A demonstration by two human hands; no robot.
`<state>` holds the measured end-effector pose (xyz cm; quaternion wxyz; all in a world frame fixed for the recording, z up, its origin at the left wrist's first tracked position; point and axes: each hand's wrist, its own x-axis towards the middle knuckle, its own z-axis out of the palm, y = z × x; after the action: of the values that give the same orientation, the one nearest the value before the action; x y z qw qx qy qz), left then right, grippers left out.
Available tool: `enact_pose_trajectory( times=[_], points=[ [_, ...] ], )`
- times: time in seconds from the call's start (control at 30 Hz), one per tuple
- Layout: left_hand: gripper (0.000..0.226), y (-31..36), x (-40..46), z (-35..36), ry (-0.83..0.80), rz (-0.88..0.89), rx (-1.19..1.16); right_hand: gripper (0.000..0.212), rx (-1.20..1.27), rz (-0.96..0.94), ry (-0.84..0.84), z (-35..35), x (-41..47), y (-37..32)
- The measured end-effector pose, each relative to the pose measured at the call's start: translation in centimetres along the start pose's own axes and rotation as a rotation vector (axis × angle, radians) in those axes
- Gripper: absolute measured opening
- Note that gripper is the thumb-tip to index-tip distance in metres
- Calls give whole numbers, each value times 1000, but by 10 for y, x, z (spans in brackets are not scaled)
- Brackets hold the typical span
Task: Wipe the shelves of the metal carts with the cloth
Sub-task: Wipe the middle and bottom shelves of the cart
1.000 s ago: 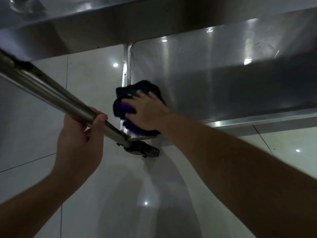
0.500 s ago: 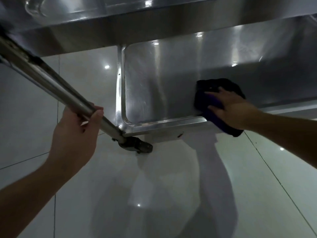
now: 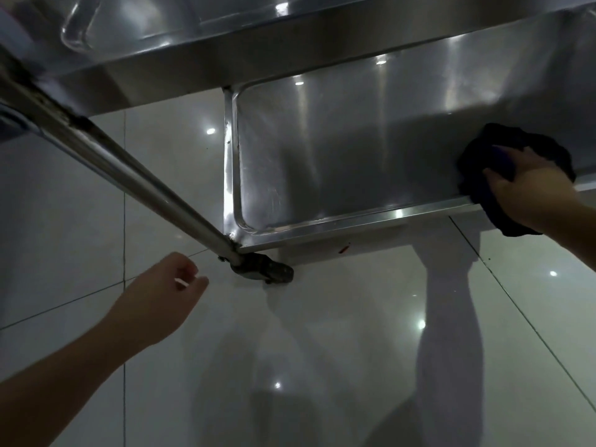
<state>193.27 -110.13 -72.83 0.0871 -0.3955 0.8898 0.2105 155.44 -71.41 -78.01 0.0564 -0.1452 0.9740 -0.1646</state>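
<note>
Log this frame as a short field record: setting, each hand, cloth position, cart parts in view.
setting: stainless steel cart on glossy tiled floor
right hand: pressing dark purple cloth onto lower metal shelf, at its front rim
left hand: off the round steel cart post, loosely curled, holding nothing
also visible: upper shelf, caster wheel

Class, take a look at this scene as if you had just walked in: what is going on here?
A person is wiping the bottom shelf of a metal cart. The right hand presses a dark cloth against the shelf near its front rim, towards the right side. The left hand hangs free over the tiled floor, loosely curled and holding nothing, just below the cart's slanting leg and near its wheel.
</note>
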Motion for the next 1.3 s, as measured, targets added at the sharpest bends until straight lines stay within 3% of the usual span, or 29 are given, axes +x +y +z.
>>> enact_pose_trajectory(
  times=[0.13,0.27,0.37,0.57,0.77,0.93,1.13,1.3],
  points=[
    [8,24,-4,15,-175,126,92,70,-3,-9,38,-1,-6,-7],
    [5,60,-3,28,-221,257,100,60,-8,-11,56,-1,-8,-7],
    [7,87,-2,34,-185,351,89,54,-2,-26,40,-1,-7,-3],
    [5,139,-6,50,-179,453,80,66,29,-69,93,-2,-8,-5],
    [13,209,6,77,-24,676,-6,70,17,-69,79,2,-4,4],
    [29,269,31,113,146,661,-32,69,-13,-73,25,4,3,12],
    [55,311,61,144,139,574,104,76,-49,-125,-102,6,19,18],
    [60,326,83,154,117,482,203,73,-111,-226,-190,10,45,14]
  ],
)
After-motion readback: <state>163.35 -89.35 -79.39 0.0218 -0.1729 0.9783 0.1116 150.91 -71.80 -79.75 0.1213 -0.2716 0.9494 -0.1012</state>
